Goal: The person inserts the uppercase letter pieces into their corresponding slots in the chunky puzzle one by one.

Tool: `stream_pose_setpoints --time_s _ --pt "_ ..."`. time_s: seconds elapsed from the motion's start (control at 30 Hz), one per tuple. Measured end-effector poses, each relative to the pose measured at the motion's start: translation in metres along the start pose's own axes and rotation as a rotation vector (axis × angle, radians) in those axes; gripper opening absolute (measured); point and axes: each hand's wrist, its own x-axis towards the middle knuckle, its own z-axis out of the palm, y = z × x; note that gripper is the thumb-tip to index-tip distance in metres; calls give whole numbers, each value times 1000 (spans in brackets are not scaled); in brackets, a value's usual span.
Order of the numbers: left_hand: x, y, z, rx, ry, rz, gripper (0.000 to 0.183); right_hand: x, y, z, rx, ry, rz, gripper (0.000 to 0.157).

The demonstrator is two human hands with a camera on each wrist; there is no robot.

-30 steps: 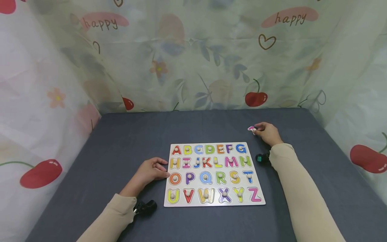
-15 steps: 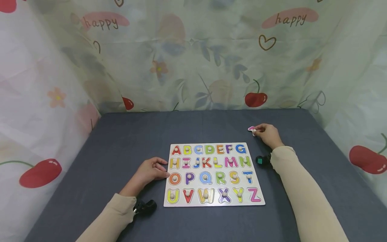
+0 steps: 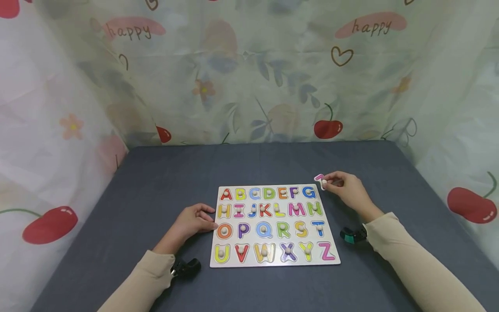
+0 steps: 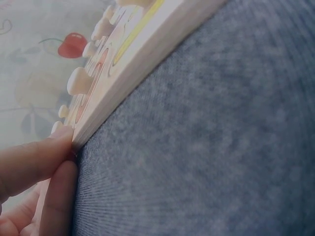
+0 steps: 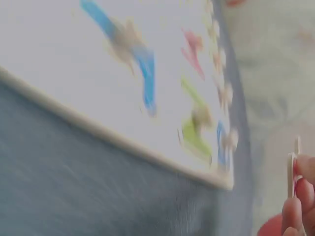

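A white alphabet puzzle board (image 3: 249,240) lies on the table, with coloured letters A to Z in rows. Most letters carry a pale round knob; the pink Z (image 3: 326,251) at lower right shows none. My left hand (image 3: 191,221) holds the board's left edge, its thumb (image 4: 54,147) over the rim in the left wrist view. Just off the board's far right corner, my right hand (image 3: 350,190) pinches a small pink-and-white letter piece (image 3: 319,178) by its knob. The fingers partly cover that piece, which appears edge-on in the right wrist view.
Dark grey cloth covers the table (image 3: 175,173). A patterned curtain (image 3: 249,86) hangs behind it and along both sides. Black wrist-worn devices sit below the left cuff (image 3: 187,268) and beside the right cuff (image 3: 352,235).
My right hand has come nearer and slightly left toward the board's far right corner, carrying the letter piece. The left hand and the board stay nearly in place.
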Motion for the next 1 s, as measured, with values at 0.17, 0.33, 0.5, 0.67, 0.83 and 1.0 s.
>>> stream_pose_setpoints --time_s 0.17,0.33,0.5,0.67,0.83,1.0 --pt "0 -2 0 -19 -13 5 49 -39 -17 -1 -15 -61 -34 31" --pt "0 -3 0 -17 -9 9 49 -72 -26 2 -24 -101 -53 26" --pt "0 -3 0 -9 -7 8 49 -98 -26 9 -44 -122 -64 21" --pt "0 -1 0 -5 -5 7 49 -115 -21 17 -56 -157 -41 18" --pt "0 -1 0 -11 -11 9 49 -126 -18 23 -50 -212 -31 15" --pt "0 -2 1 -2 0 4 47 -130 -14 28 -47 -225 -28 16"
